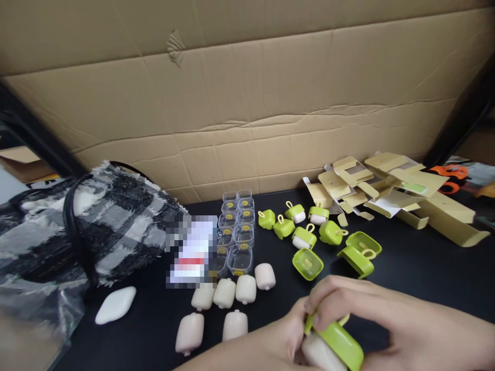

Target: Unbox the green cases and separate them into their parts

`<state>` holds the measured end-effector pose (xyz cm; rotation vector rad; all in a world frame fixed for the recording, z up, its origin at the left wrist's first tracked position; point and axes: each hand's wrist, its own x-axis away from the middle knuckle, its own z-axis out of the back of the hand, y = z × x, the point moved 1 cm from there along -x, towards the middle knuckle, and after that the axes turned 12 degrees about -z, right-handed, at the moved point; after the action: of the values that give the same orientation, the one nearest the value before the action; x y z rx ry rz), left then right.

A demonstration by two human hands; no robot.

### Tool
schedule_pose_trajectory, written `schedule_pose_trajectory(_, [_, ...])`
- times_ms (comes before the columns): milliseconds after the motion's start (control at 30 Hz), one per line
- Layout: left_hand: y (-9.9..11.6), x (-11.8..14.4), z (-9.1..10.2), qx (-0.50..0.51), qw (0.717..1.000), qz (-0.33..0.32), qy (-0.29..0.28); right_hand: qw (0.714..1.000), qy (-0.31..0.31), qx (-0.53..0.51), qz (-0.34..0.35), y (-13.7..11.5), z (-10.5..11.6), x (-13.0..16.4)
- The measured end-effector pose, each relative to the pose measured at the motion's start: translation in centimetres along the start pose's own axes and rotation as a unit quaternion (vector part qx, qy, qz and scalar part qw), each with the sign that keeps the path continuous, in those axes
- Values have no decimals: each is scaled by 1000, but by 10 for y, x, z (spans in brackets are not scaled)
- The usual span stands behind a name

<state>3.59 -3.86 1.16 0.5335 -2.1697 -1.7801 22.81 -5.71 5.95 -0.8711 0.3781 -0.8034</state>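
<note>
Near the bottom right, I hold a lime-green plastic cover (342, 342) fitted over a whitish rounded block (319, 353). My left hand (284, 332) grips its left side, with the fingertips partly hidden. The fingers of my right hand (348, 304) bend over the cover's upper edge, and a bit of pale loop shows beneath them. Just beyond my hands lie empty green covers, one hollow side up (308, 264), another with a loop (358, 260). Several cream and pinkish rounded blocks (246, 289) are spread out to the left of my hands.
Smaller green covers with loops (304, 238), some around white blocks, sit mid-table. Clear plastic cups (240, 258) with yellow stickers form two columns. Flattened cartons (390, 190) pile up at right. A checked bag (116, 221) and white diamond-shaped object (116, 305) occupy the left; cardboard (247, 87) stands behind.
</note>
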Motion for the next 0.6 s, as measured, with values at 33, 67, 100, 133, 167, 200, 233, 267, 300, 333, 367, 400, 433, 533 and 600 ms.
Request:
schedule_pose_trajectory(33, [-1, 2, 2, -32, 999, 5, 0, 1000, 18, -11, -5, 2, 2, 1])
schedule_pose_trajectory(67, [-1, 5, 3, -74, 997, 7, 7, 999, 46, -18, -7, 5, 4, 2])
schedule_pose_trajectory(100, [-1, 9, 5, -129, 991, 4, 20, 996, 81, -26, -6, 9, 5, 3])
schedule_pose_trajectory(133, [1, 14, 7, -198, 980, -3, 36, 992, 120, -34, -2, 13, 6, 4])
schedule_pose_trajectory(167, [3, 20, 9, -279, 959, -17, 50, 986, 160, -43, 3, 16, 6, 5])
schedule_pose_trajectory(200, [7, 26, 10, -371, 926, -45, 61, 979, 196, -52, 10, 20, 6, 5])
schedule_pose_trajectory(233, [11, 33, 11, -466, 878, -84, 67, 973, 223, -60, 15, 22, 6, 6])
schedule_pose_trajectory(267, [15, 39, 11, -554, 821, -123, 65, 968, 240, -64, 18, 24, 6, 6])
schedule_pose_trajectory(300, [18, 46, 11, -629, 760, -152, 59, 966, 251, -66, 21, 25, 5, 7])
schedule_pose_trajectory(333, [21, 51, 11, -686, 705, -173, 51, 965, 254, -65, 22, 25, 4, 7])
schedule_pose_trajectory(367, [23, 56, 11, -723, 663, -188, 48, 965, 253, -64, 23, 25, 4, 7])
schedule_pose_trajectory(400, [25, 60, 12, -742, 638, -199, 49, 966, 250, -63, 23, 24, 3, 7])
schedule_pose_trajectory(433, [26, 63, 12, -748, 628, -208, 52, 967, 248, -62, 24, 22, 2, 6])
schedule_pose_trajectory(533, [26, 69, 13, -747, 626, -214, 60, 968, 245, -57, 25, 19, 2, 6])
schedule_pose_trajectory(600, [26, 70, 14, -757, 619, -201, 59, 968, 246, -53, 21, 19, 1, 5])
